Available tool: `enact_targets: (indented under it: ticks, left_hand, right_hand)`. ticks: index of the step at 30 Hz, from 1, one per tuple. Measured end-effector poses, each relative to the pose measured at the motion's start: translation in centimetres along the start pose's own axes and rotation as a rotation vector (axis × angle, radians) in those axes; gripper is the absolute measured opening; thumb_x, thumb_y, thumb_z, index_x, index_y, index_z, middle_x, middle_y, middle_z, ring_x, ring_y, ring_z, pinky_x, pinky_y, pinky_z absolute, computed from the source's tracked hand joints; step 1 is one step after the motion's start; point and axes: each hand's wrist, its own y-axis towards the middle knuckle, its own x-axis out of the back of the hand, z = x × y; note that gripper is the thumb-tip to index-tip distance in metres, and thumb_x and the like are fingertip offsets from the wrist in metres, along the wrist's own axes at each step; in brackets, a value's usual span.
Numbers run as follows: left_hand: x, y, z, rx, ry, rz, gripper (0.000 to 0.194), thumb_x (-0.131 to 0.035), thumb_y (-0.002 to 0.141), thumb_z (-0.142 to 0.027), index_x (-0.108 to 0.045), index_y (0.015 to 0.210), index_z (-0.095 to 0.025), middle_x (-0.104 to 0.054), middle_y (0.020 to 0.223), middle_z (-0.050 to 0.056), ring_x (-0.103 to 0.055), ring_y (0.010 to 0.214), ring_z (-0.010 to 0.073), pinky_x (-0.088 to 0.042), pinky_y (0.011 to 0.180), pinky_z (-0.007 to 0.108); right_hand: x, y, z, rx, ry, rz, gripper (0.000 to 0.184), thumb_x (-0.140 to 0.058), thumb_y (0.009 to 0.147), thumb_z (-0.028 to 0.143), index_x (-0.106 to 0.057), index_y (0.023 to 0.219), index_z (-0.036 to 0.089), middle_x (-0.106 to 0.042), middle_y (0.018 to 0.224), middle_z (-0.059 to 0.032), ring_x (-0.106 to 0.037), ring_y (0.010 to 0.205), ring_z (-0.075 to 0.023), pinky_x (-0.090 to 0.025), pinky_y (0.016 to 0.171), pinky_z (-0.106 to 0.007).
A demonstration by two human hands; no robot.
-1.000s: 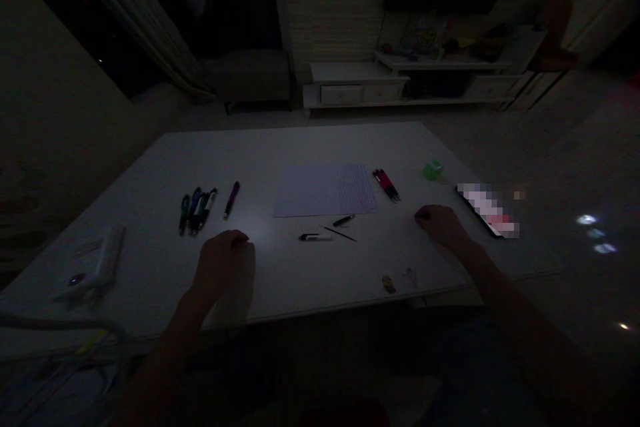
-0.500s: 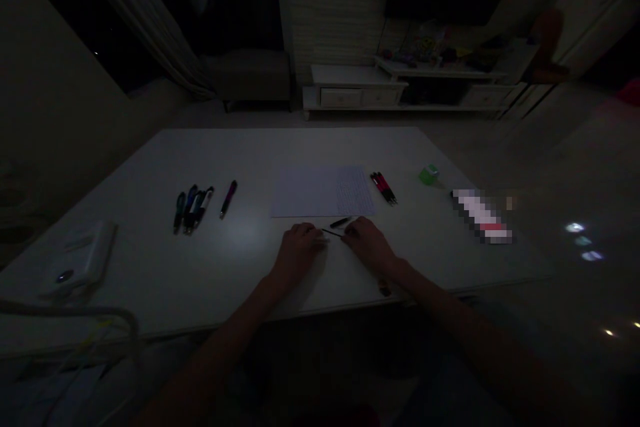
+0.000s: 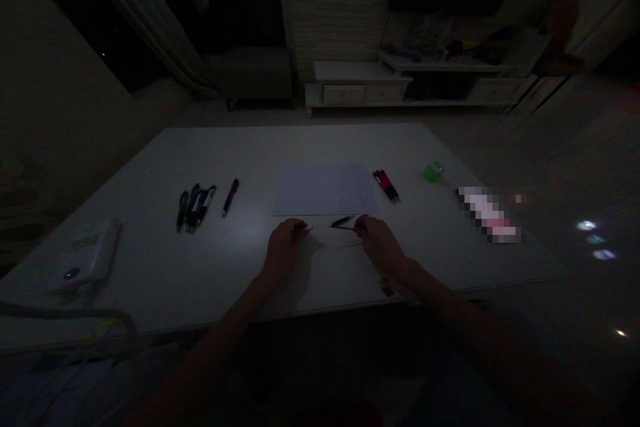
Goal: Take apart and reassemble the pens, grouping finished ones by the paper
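My right hand [image 3: 373, 237] pinches a thin dark rod that looks like a pen refill [image 3: 344, 227], its free end pointing left. Just behind it a black pen piece [image 3: 342, 221] lies on the white table [image 3: 235, 153]. My left hand [image 3: 289, 240] is closed in a pinch, apart from the rod. A small pale-tipped part [image 3: 309, 228] sticks out of its fingers, too dim to name. Beyond both hands lies a paper sheet [image 3: 306, 190], with handwriting on its right part.
To the left lie several pens [image 3: 193, 208] and a purple-black pen [image 3: 231, 197]. Red-black pens [image 3: 387, 186], a green item [image 3: 433, 172] and a blurred phone-like object [image 3: 487, 213] are on the right. A white box [image 3: 90, 257] with a cable [image 3: 65, 311] stands at the left edge.
My hands have drawn apart, the left one moving left with a small part. The dark rod stays in my right hand and no longer reaches my left fingers.
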Motion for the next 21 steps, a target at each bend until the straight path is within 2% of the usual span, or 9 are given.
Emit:
enact_targets:
  ticks: [4, 9, 14, 17, 21]
  left_hand:
    - [-0.1, -0.3, -0.1, -0.018, -0.026, 0.010, 0.014, -0.052, 0.082, -0.031, -0.058, 0.085, -0.018, -0.064, 0.086, 0.003, -0.059, 0.080, 0.0161, -0.047, 0.075, 0.030]
    - [-0.2, -0.3, -0.3, -0.068, -0.013, 0.029, 0.011, -0.053, 0.082, -0.028, -0.058, 0.085, -0.019, -0.063, 0.086, 0.002, -0.059, 0.079, 0.0152, -0.048, 0.073, 0.029]
    - [-0.1, -0.2, -0.4, -0.177, 0.150, 0.047, 0.010, -0.052, 0.083, -0.025, -0.057, 0.088, -0.018, -0.063, 0.086, 0.003, -0.058, 0.082, 0.0165, -0.045, 0.077, 0.031]
    - [0.1, -0.2, -0.8, -0.281, 0.262, 0.115, 0.009, -0.052, 0.084, -0.023, -0.057, 0.089, -0.018, -0.063, 0.088, 0.004, -0.056, 0.084, 0.0179, -0.042, 0.081, 0.034]
    - [0.2, -0.6, -1.5, -0.390, 0.294, 0.232, 0.011, -0.048, 0.087, -0.020, -0.055, 0.095, -0.018, -0.060, 0.093, 0.005, -0.054, 0.088, 0.0173, -0.041, 0.081, 0.033]
  right_hand:
    - [0.2, 0.0, 0.6, 0.034, -0.026, 0.020, 0.009, -0.048, 0.085, 0.019, -0.057, 0.084, 0.016, -0.061, 0.080, -0.0053, -0.054, 0.075, -0.0164, -0.036, 0.067, -0.026]
    - [-0.2, 0.0, 0.5, 0.092, -0.043, -0.015, 0.008, -0.050, 0.084, 0.020, -0.057, 0.084, 0.016, -0.061, 0.081, -0.0064, -0.054, 0.075, -0.0174, -0.037, 0.068, -0.028]
    - [0.0, -0.1, 0.6, 0.191, -0.007, -0.061, 0.006, -0.053, 0.083, 0.019, -0.058, 0.084, 0.017, -0.061, 0.080, -0.0065, -0.053, 0.076, -0.0177, -0.039, 0.071, -0.029]
    - [0.4, 0.0, 0.9, 0.283, 0.044, -0.077, 0.006, -0.052, 0.083, 0.018, -0.059, 0.084, 0.017, -0.061, 0.081, -0.0070, -0.053, 0.078, -0.0181, -0.041, 0.073, -0.031]
    - [0.9, 0.3, 1.5, 0.386, 0.132, -0.078, 0.007, -0.053, 0.083, 0.018, -0.059, 0.084, 0.018, -0.061, 0.083, -0.0071, -0.054, 0.080, -0.0179, -0.043, 0.074, -0.031]
